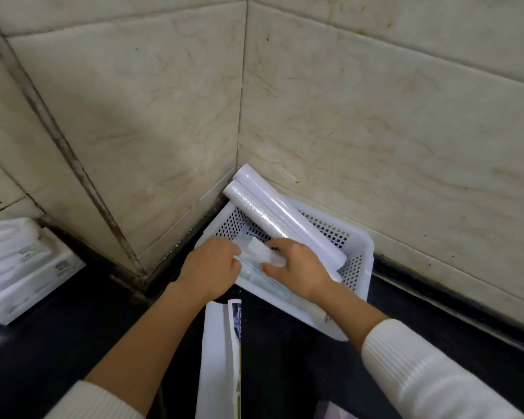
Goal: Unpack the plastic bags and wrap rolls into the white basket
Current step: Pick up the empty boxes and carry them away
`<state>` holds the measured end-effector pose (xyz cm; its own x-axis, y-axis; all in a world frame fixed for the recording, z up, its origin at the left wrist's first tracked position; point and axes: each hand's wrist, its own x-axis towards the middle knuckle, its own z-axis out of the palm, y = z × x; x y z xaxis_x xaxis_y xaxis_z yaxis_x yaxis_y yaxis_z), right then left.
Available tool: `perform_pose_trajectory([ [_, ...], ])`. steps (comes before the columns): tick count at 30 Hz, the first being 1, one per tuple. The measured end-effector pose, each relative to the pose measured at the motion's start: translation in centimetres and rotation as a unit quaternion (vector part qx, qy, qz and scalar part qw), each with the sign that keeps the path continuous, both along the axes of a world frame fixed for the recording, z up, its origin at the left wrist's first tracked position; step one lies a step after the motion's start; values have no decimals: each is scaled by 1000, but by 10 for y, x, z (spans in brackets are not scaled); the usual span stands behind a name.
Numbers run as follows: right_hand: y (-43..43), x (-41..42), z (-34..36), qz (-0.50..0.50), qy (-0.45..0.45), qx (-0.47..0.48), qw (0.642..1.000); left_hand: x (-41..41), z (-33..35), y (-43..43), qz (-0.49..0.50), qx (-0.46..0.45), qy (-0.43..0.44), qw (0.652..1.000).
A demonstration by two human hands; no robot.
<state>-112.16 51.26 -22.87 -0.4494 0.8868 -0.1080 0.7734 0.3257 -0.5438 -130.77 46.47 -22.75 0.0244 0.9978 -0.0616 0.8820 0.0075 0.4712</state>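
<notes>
both hands (212, 264) – clear packet (262, 254), over white basket (357, 252)

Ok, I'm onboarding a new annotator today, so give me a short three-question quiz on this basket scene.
1. True or false: two wrap rolls lean in the white basket, their upper ends toward the wall corner.
2. What do both hands, left and right, touch? A) a glass jar B) clear plastic bag packs C) a sponge
3. Fill in: the white packaging lies on the dark ____.

Key: 1 true; 2 B; 3 counter.
</notes>
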Motion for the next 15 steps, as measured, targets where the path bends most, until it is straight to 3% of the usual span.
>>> perform_pose_trajectory([
  [4,-34,22,17,-29,37,10,999,21,-5,-47,86,132,-86,984],
  [7,-72,45,28,-64,70,10,995,43,-16,-94,131,149,-90,976],
  [11,-133,91,32,-101,86,20,991,75,-39,-159,191,61,-61,978],
  [15,-188,146,15,-87,6,-9,996,102,-60,-208,237,-46,-25,970],
])
